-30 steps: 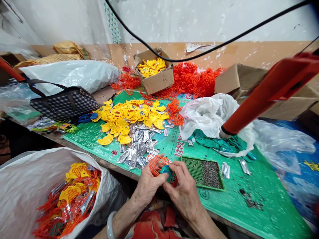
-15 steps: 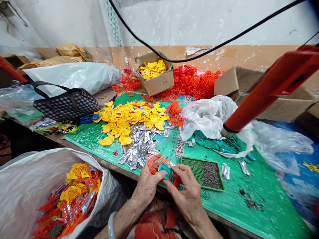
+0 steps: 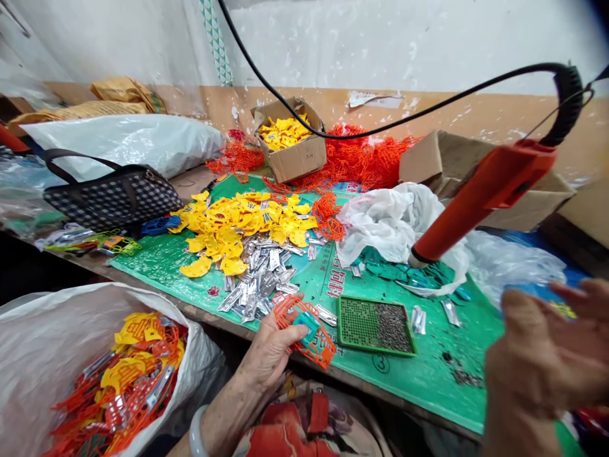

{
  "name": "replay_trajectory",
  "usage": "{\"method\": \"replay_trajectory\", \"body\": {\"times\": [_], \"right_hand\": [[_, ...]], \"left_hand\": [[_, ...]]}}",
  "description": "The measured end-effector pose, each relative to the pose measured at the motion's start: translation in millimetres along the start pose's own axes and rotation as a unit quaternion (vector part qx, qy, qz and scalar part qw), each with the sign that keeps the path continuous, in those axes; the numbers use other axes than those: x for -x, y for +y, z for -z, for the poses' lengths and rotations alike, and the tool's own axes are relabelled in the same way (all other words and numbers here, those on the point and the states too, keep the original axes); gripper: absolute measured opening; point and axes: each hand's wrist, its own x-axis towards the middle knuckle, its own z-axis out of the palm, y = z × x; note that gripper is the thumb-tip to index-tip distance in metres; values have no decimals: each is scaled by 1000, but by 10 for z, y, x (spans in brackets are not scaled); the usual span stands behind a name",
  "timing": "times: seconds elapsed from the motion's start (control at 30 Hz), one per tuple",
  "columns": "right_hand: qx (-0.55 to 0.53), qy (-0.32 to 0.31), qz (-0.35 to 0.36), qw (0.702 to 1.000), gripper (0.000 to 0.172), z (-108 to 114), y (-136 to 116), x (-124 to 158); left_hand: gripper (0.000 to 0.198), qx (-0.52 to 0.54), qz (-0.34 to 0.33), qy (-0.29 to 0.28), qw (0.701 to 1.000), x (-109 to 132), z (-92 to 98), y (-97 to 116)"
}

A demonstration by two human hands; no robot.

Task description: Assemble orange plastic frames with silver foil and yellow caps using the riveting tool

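My left hand [image 3: 271,346] is closed on an orange plastic lattice frame [image 3: 321,349], holding it over the table's front edge. Under the thumb a teal plastic piece [image 3: 307,327] lies against the frame. My right hand [image 3: 537,349] is up at the far right, blurred, its fingers apart and nothing visible in them. An orange-red electric screwdriver [image 3: 485,197] hangs nose-down to the left of and above that hand. Beside the frame stands a green perforated tray [image 3: 359,322] with small dark screws [image 3: 394,325] in its right half.
Yellow plastic pieces [image 3: 238,222] and silver strips [image 3: 261,273] are heaped mid-table. A white sack [image 3: 95,304] of orange and yellow parts stands at lower left. Behind are a carton [image 3: 299,158], orange lattice pieces [image 3: 366,158] and a checked bag [image 3: 114,197]. A black cable [image 3: 266,79] crosses above.
My right hand has let go of the frame and swung up to the far right. My left hand keeps the frame, now tilted and more exposed. The view has shifted slightly right.
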Motion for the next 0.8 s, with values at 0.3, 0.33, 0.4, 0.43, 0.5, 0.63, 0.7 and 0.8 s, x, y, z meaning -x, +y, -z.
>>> {"method": "replay_trajectory", "body": {"times": [0.3, 0.33, 0.4, 0.43, 0.5, 0.63, 0.7, 0.8], "right_hand": [[-178, -328, -194, 907, 48, -709, 235, -966], [-188, -348, -204, 896, 49, -796, 193, -944], [-214, -370, -244, 871, 53, -916, 77, -856], [-228, -375, -267, 858, 55, -947, 8, -798], [-258, -388, -311, 828, 57, -962, -138, -666], [-286, -435, -340, 783, 51, -882, -352, -331], [-276, -427, -333, 794, 38, -827, -385, -136], [-222, -367, -312, 848, 19, -753, -361, 126]], "left_hand": [[49, -51, 25, -56, 997, 44, -20, -99], [48, -60, 23, -64, 996, 54, -20, -107], [49, -79, 21, -66, 994, 75, -20, -116], [50, -85, 22, -63, 994, 85, -20, -119], [53, -89, 31, -58, 994, 101, -22, -120], [55, -78, 56, -66, 993, 96, -37, -130], [51, -86, 60, -79, 991, 76, -45, -145], [42, -101, 71, -93, 988, 44, -53, -179]]}}
